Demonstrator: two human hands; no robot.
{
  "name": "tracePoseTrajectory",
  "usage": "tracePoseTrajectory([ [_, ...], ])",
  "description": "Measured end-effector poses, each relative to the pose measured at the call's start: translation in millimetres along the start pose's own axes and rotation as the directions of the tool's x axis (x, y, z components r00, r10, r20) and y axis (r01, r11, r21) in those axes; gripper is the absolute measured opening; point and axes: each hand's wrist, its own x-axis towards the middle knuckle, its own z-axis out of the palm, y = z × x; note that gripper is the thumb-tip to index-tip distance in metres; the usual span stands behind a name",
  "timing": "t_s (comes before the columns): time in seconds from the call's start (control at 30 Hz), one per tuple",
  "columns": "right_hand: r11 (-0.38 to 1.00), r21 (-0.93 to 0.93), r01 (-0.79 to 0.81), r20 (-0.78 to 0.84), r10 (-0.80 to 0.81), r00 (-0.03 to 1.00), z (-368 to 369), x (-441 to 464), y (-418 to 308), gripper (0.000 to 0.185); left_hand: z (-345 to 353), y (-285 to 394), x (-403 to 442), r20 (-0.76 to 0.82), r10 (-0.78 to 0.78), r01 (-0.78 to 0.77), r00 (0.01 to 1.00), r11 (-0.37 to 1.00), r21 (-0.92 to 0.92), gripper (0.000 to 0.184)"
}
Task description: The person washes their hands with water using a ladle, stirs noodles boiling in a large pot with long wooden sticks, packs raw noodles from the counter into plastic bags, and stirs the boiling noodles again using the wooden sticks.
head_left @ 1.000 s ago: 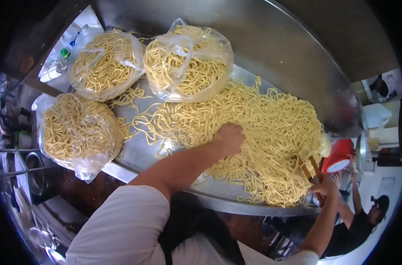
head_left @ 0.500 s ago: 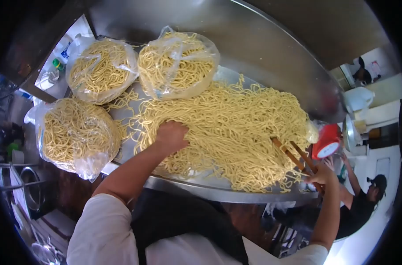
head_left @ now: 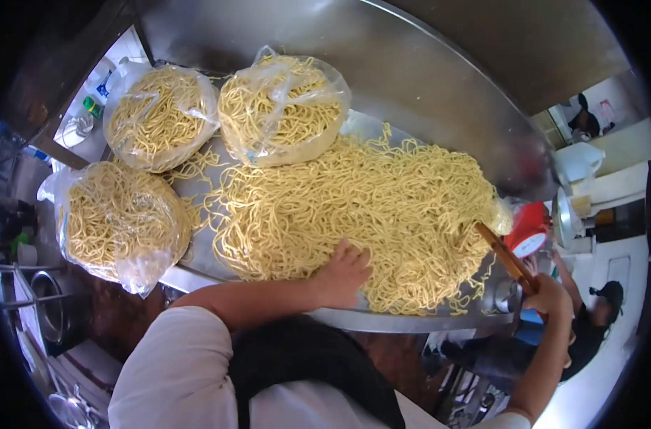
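A wide heap of loose yellow noodles (head_left: 354, 207) covers much of the metal table (head_left: 340, 321). My left hand (head_left: 345, 274) rests palm down on the heap's near edge, its fingers apart and holding nothing. At the right end, my right hand (head_left: 549, 297) is closed around wooden tongs (head_left: 508, 259), whose tips point at the right side of the noodles. Whether the tips touch noodles is hard to tell. Three clear plastic bags of noodles sit at the left: one at the upper middle (head_left: 282, 111), one at the upper left (head_left: 157, 118), one nearer me (head_left: 118, 222).
A red scale (head_left: 529, 227) stands past the table's right end. Beside it is another person (head_left: 590, 336) in a black cap and dark clothes. A white jug (head_left: 579, 161) and a metal bowl (head_left: 565, 217) are at the far right. The metal wall (head_left: 383, 64) rises behind the table.
My left hand has moved from the heap's middle, first leftward, then to its near edge, and its fingers have spread. My right hand has drawn the tongs back rightward, and their arms have come closer together.
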Motion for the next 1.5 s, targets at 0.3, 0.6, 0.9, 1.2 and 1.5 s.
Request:
tracePoseTrajectory([
  [0.3, 0.986, -0.052, 0.161, -0.325, -0.169, 0.931, 70, 170, -82, 0.033, 0, -52, 12, 0.123, -0.121, 0.133, 0.985, 0.987, -0.095, 0.062],
  [0.6, 0.927, 0.039, 0.374, -0.095, -0.369, 0.925, 67, 28, -156, 0.029, -98, -78, 115, 0.139, -0.334, 0.362, 0.932, 0.856, -0.37, 0.041],
  [0.9, 0.983, -0.16, -0.091, -0.011, 0.091, 0.996, 97, -1, -11, 0.032, -32, -22, 126, 0.512, 0.091, 0.031, 0.854, 0.974, -0.225, 0.057],
  [1.2, 0.976, -0.19, 0.108, -0.34, -0.168, 0.925, 88, 112, -134, 0.025, -47, -140, 100, 0.159, -0.393, 0.373, 0.905, 0.916, 0.146, 0.064],
  [1.5, 0.903, 0.424, -0.063, 0.086, 0.029, 0.996, 103, -15, 10, 0.04, -64, -94, -20, -0.038, -0.199, 0.193, 0.979, 0.974, -0.122, 0.068],
])
